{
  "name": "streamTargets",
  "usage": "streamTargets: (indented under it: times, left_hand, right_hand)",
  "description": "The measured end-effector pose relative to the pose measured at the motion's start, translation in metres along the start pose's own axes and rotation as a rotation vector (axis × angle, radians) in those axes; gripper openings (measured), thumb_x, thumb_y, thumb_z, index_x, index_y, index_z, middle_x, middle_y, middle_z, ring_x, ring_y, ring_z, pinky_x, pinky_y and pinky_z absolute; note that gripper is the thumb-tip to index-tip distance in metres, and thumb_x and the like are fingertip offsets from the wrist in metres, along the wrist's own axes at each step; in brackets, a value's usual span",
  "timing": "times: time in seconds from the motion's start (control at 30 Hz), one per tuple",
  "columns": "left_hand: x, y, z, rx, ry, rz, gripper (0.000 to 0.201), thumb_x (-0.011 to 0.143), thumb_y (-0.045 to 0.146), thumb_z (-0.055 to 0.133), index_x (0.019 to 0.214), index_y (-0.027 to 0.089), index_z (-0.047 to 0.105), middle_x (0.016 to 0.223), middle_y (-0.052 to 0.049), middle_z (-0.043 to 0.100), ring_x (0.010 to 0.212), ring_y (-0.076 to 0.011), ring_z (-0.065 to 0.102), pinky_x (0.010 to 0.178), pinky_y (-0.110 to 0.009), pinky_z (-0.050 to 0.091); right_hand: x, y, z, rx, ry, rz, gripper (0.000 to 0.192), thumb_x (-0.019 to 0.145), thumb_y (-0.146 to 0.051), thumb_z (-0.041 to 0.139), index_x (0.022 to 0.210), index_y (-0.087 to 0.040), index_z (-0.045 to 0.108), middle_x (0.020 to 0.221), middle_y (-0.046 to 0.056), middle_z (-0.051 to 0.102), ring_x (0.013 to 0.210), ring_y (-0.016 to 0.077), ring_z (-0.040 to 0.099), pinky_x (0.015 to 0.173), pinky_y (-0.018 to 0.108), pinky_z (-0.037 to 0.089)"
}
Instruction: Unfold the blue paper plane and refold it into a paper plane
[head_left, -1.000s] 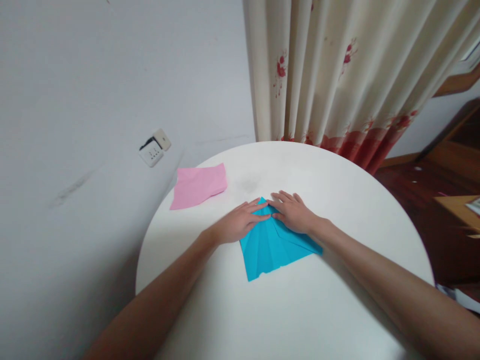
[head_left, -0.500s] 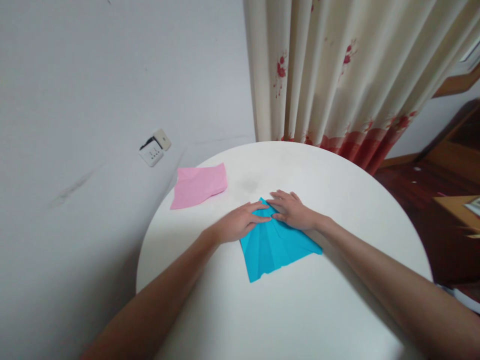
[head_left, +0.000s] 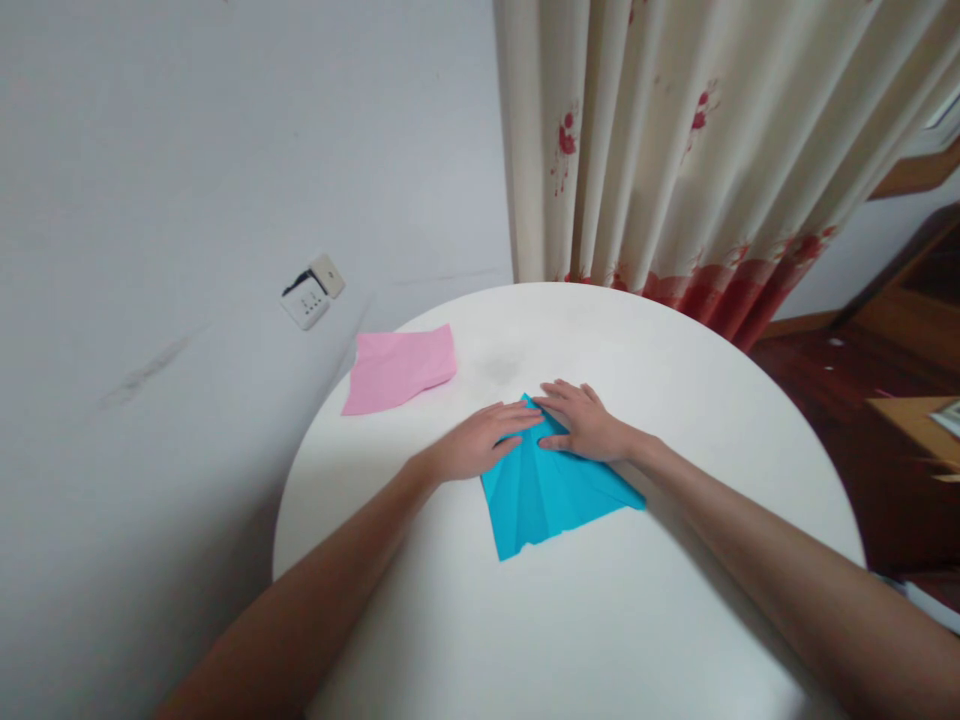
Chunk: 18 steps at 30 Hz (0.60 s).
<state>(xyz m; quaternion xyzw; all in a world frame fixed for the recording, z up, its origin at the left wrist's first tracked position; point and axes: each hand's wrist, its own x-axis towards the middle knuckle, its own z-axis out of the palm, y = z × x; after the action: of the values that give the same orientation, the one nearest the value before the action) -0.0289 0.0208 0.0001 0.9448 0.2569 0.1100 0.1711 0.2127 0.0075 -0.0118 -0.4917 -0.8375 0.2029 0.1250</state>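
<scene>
The left hand reaches in from the lower left, the right hand from the lower right; both rest palm-down, fingers extended, clasping nothing, touching the creased blue paper at lower centre.

The blue sheet is matt, creased paper, the tabletop smooth.

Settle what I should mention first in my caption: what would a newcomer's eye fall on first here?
Probably the bright blue paper near the middle of the white table, with the left hand and right hand at its narrow far end. Next, perhaps, the pink paper near the table's far left edge, then the red-patterned curtain at the upper right.
</scene>
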Motion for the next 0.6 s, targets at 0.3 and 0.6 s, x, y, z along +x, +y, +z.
streamTargets:
  times: [0.3,0.6]
  left_hand:
    - [-0.0005,-0.0013,0.0053,0.114,-0.013,-0.106,0.044,0.103,0.045,0.037,0.143,0.033,0.05,0.158,-0.002,0.035,0.149,-0.0263,0.022,0.12,-0.05,0.022]
    - [-0.0024,-0.002,0.0009,0.085,-0.085,-0.145,0.044,0.104,0.047,0.032,0.145,0.04,0.045,0.162,0.0,0.026,0.15,-0.0271,0.018,0.119,-0.054,0.015]
  right_hand:
    - [-0.0007,-0.0048,-0.0021,-0.024,-0.04,0.003,0.083,0.087,-0.059,0.057,0.156,-0.022,0.027,0.163,0.011,0.021,0.151,0.0331,0.011,0.117,0.063,0.006]
    - [-0.002,0.0006,-0.0024,-0.039,-0.033,-0.056,0.074,0.092,-0.062,0.047,0.154,-0.022,0.034,0.162,0.014,0.022,0.15,0.0366,0.013,0.116,0.066,0.01]
